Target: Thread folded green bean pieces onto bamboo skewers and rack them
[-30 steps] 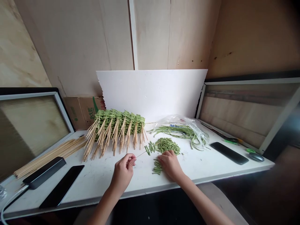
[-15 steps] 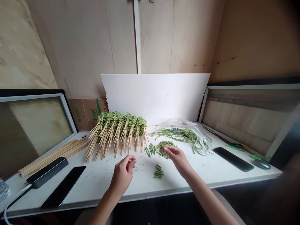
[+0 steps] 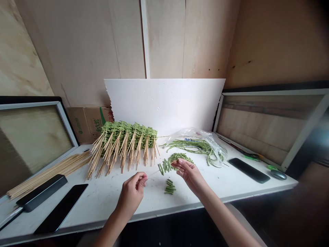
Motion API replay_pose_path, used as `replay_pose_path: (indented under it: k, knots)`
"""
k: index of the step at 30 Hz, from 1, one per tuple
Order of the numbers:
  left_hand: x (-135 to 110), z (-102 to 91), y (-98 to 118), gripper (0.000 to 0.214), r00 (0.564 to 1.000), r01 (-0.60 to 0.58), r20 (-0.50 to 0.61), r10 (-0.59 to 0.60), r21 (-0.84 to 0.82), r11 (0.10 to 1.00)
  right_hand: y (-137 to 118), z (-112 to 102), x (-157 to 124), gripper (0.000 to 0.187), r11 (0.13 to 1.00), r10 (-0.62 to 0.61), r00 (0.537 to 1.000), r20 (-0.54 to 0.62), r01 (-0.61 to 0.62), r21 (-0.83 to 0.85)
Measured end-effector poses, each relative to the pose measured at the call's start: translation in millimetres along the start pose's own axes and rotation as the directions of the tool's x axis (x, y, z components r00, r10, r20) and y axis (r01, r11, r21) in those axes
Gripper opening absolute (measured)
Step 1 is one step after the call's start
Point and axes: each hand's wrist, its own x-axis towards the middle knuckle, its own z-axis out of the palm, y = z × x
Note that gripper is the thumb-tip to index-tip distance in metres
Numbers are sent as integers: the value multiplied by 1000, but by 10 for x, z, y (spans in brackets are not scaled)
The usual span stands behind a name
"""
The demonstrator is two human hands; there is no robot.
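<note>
My left hand (image 3: 133,188) is closed in a pinch on a thin bamboo skewer (image 3: 154,172), which points right and slightly up. Threaded across the skewer is a row of cut green bean pieces (image 3: 164,166). At the right end of that row my right hand (image 3: 187,173) has its fingertips closed on a bean piece, mostly hidden by the fingers. Behind this hand lies a heap of cut bean pieces (image 3: 183,157). A smaller group of cut pieces (image 3: 170,187) rests on the white table (image 3: 144,209), in front of the skewered row.
A large stack of filled bean skewers (image 3: 128,137) stands at the back left. Loose skewers (image 3: 51,171) lie left, by a black box (image 3: 42,192) and a black phone (image 3: 61,207). Long beans (image 3: 190,145) in clear plastic, another phone (image 3: 248,169) and a mouse (image 3: 278,175) are right.
The view has shifted slightly, moving the table things leftward in the picture. My right fingertips have come closer to the skewered row's right end. My left hand keeps its pinch on the skewer.
</note>
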Motion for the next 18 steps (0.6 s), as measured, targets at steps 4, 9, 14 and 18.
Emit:
replay_pose_path:
  k: [4,9,14,18]
  knots:
    - [-4,4,-22,18,1000,3,15,-3,11,1000,5,-23,13,34,1000,-18,1000,-14,17,-26]
    - [-13,-9,-40,18,1000,-1,28,0,27,1000,6,-62,10,30,992,-75,997,-19,73,-108]
    - [-26,-18,-56,18,999,-26,23,26,41,999,-14,-50,-10,30,989,-90,996,-13,88,-121]
    - [-22,-15,-57,19,999,-38,28,37,52,998,-38,-27,-12,31,989,-88,996,-30,84,-125]
